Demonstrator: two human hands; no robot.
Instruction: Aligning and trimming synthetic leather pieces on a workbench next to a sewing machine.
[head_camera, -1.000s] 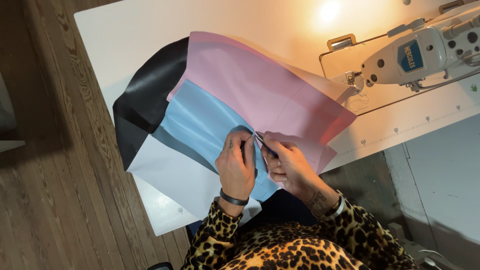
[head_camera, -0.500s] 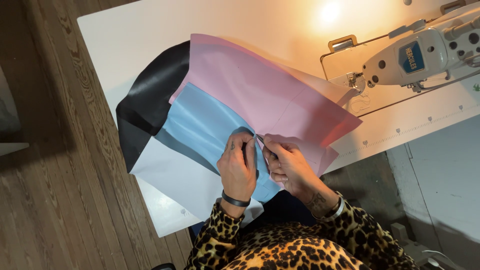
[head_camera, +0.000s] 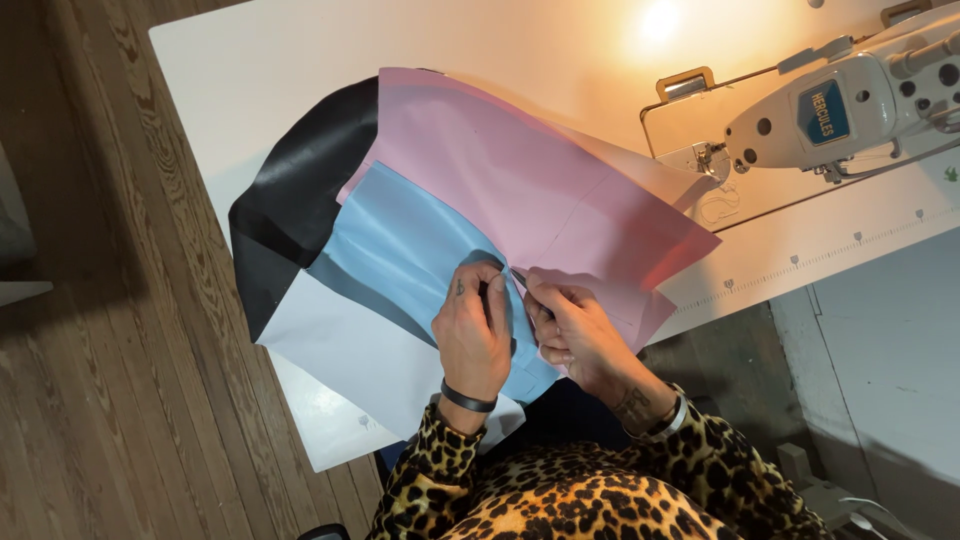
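Pressing flat on blue fabric (head_camera: 400, 255), left hand (head_camera: 472, 335) open, right hand (head_camera: 572, 330) pinching a thin tool (head_camera: 519, 279), pink fabric (head_camera: 520, 190) beside.

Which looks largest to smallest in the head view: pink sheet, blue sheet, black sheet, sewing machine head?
1. pink sheet
2. blue sheet and black sheet: alike, both partly covered, so unranked
3. sewing machine head, cut off by the frame edge
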